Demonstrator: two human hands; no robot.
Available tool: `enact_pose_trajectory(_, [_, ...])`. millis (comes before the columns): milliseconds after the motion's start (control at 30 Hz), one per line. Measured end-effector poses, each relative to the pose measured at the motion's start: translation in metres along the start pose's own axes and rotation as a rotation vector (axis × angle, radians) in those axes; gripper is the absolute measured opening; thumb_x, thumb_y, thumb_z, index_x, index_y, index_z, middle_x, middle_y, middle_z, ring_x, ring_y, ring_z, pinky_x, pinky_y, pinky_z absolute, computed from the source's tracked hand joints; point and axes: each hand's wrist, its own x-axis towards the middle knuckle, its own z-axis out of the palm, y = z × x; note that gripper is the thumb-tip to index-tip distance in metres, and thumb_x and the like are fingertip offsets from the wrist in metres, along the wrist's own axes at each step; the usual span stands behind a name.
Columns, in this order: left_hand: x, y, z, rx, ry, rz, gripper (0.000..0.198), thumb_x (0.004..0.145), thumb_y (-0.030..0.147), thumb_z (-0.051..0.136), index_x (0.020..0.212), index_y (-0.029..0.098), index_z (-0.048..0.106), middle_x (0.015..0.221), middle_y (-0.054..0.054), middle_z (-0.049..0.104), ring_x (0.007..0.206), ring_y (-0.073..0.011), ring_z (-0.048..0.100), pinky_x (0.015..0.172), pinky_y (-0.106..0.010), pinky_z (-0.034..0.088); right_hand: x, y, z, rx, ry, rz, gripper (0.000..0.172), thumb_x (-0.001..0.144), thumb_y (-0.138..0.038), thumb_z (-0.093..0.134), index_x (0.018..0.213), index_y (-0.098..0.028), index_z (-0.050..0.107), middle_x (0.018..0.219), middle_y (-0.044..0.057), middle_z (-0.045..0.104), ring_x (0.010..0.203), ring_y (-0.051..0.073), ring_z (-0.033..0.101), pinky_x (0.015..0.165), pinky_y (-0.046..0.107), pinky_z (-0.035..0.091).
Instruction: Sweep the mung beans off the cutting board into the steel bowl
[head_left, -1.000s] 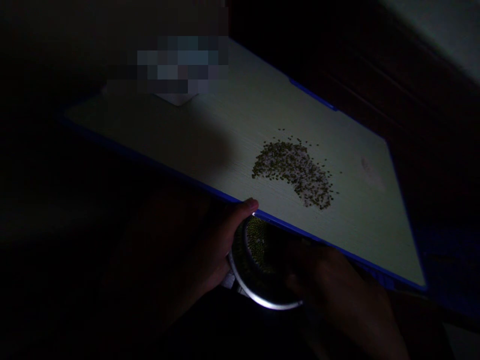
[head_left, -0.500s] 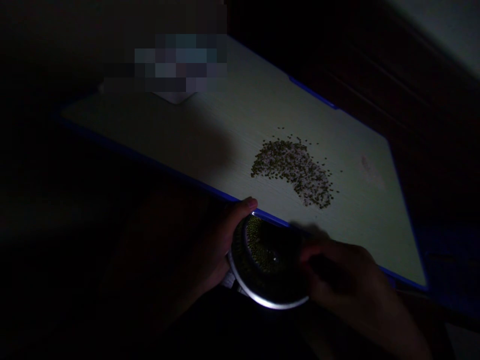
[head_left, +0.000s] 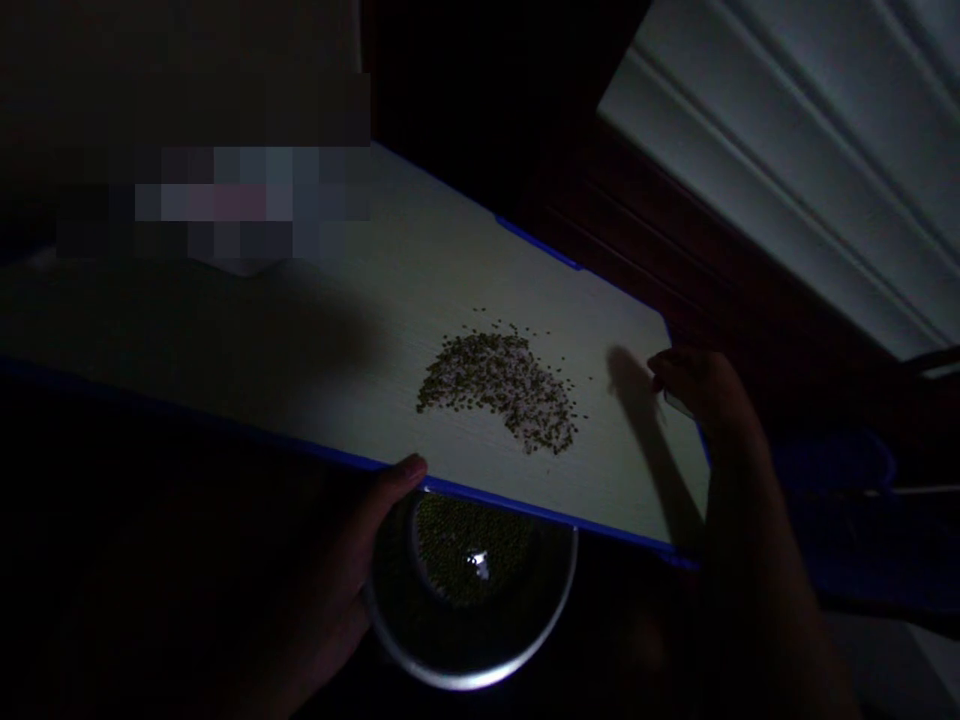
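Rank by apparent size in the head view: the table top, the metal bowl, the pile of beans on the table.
1. table top
2. metal bowl, though it sits nearer the camera
3. pile of beans, only a little smaller

Our left hand (head_left: 352,560) holds the metal bowl (head_left: 472,600) below the table (head_left: 337,330) edge; our right hand (head_left: 694,385) rests beside the seeds (head_left: 499,385).

— What can you make out of the person's own body?

— Two bare hands. The left hand (head_left: 352,570) shows no glove, and no ring that I can see; the thumb has a short, plain nail.

— And the other?

— The right hand (head_left: 701,390) is bare too, with a bare forearm behind it: no sleeve, watch or band shows. The fingers (head_left: 664,362) are unadorned. The dim light hides finer detail.
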Motion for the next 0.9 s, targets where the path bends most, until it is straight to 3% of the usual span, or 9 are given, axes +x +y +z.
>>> enact_pose_trajectory(33, [0.0, 0.003, 0.004, -0.006, 0.017, -0.046, 0.045, 0.071, 0.021, 0.091, 0.109, 0.033, 0.071, 0.154, 0.001, 0.058, 0.153, -0.0287, 0.042, 0.132, -0.038, 0.029, 0.008, 0.002, 0.002, -0.007, -0.007, 0.004, 0.036, 0.1, -0.039, 0.069, 0.129, -0.017, 0.067, 0.13, 0.009, 0.07, 0.109, 0.024, 0.072, 0.091, 0.044, 0.063])
enact_pose_trajectory(100, [-0.005, 0.01, 0.011, -0.035, 0.023, -0.112, 0.042, 0.077, 0.042, 0.09, 0.108, 0.034, 0.064, 0.144, -0.001, 0.066, 0.14, -0.0304, 0.058, 0.113, -0.041, 0.055, 0.015, 0.005, 0.007, -0.005, -0.027, 0.005, 0.037, 0.1, -0.039, 0.07, 0.13, -0.018, 0.066, 0.133, 0.009, 0.068, 0.112, 0.025, 0.071, 0.093, 0.044, 0.062])
enact_pose_trajectory(200, [-0.013, 0.019, 0.02, -0.061, -0.007, -0.072, 0.04, 0.075, 0.046, 0.088, 0.108, 0.033, 0.069, 0.121, -0.006, 0.077, 0.122, -0.0326, 0.071, 0.09, -0.04, 0.065, 0.016, 0.012, 0.014, 0.026, -0.042, 0.007, 0.037, 0.1, -0.038, 0.07, 0.131, -0.018, 0.066, 0.135, 0.01, 0.068, 0.112, 0.025, 0.071, 0.093, 0.044, 0.062])
enact_pose_trajectory(367, [-0.016, 0.028, 0.042, -0.063, -0.114, -0.033, 0.053, 0.077, 0.051, 0.084, 0.126, 0.033, 0.072, 0.11, -0.011, 0.08, 0.118, -0.0386, 0.073, 0.095, -0.051, 0.065, 0.005, 0.02, 0.014, 0.134, 0.002, 0.004, 0.037, 0.1, -0.039, 0.07, 0.13, -0.017, 0.066, 0.131, 0.009, 0.069, 0.11, 0.025, 0.071, 0.092, 0.044, 0.062])
enact_pose_trajectory(500, [-0.014, 0.03, 0.051, -0.057, -0.141, -0.016, 0.054, 0.077, 0.048, 0.083, 0.128, 0.032, 0.072, 0.112, -0.011, 0.08, 0.123, -0.0397, 0.07, 0.099, -0.052, 0.063, -0.01, 0.004, 0.02, 0.25, 0.089, -0.046, 0.035, 0.101, -0.039, 0.068, 0.129, -0.017, 0.065, 0.125, 0.009, 0.071, 0.103, 0.021, 0.072, 0.087, 0.042, 0.064])
enact_pose_trajectory(633, [-0.014, 0.011, 0.032, 0.011, -0.081, 0.076, 0.051, 0.075, 0.035, 0.086, 0.124, 0.031, 0.073, 0.122, -0.01, 0.078, 0.136, -0.0394, 0.061, 0.11, -0.051, 0.057, -0.031, -0.03, 0.034, 0.335, 0.211, -0.139, 0.033, 0.102, -0.042, 0.066, 0.124, -0.017, 0.066, 0.115, 0.007, 0.072, 0.092, 0.018, 0.072, 0.08, 0.037, 0.063])
enact_pose_trajectory(700, [-0.012, -0.003, 0.016, 0.129, -0.02, 0.161, 0.061, 0.07, 0.022, 0.088, 0.127, 0.032, 0.07, 0.136, -0.007, 0.072, 0.143, -0.036, 0.055, 0.122, -0.047, 0.047, -0.041, -0.042, 0.038, 0.365, 0.27, -0.162, 0.03, 0.103, -0.046, 0.064, 0.11, -0.017, 0.068, 0.098, 0.003, 0.072, 0.078, 0.013, 0.068, 0.071, 0.031, 0.06])
enact_pose_trajectory(767, [-0.008, -0.012, 0.002, 0.243, 0.036, 0.214, 0.066, 0.064, 0.021, 0.093, 0.124, 0.031, 0.066, 0.149, -0.005, 0.063, 0.15, -0.0361, 0.045, 0.133, -0.047, 0.026, -0.049, -0.045, 0.039, 0.398, 0.322, -0.159, 0.04, 0.103, -0.053, 0.061, 0.086, -0.016, 0.066, 0.072, -0.004, 0.061, 0.059, 0.009, 0.056, 0.058, 0.025, 0.05])
enact_pose_trajectory(900, [-0.001, -0.017, -0.012, 0.262, 0.039, 0.194, 0.071, 0.07, 0.029, 0.09, 0.134, 0.025, 0.058, 0.156, -0.013, 0.056, 0.149, -0.0379, 0.047, 0.132, -0.053, 0.027, -0.06, -0.034, 0.039, 0.502, 0.419, -0.094, 0.067, 0.102, -0.068, 0.046, 0.054, -0.022, 0.046, 0.049, -0.007, 0.036, 0.044, 0.008, 0.035, 0.045, 0.026, 0.027])
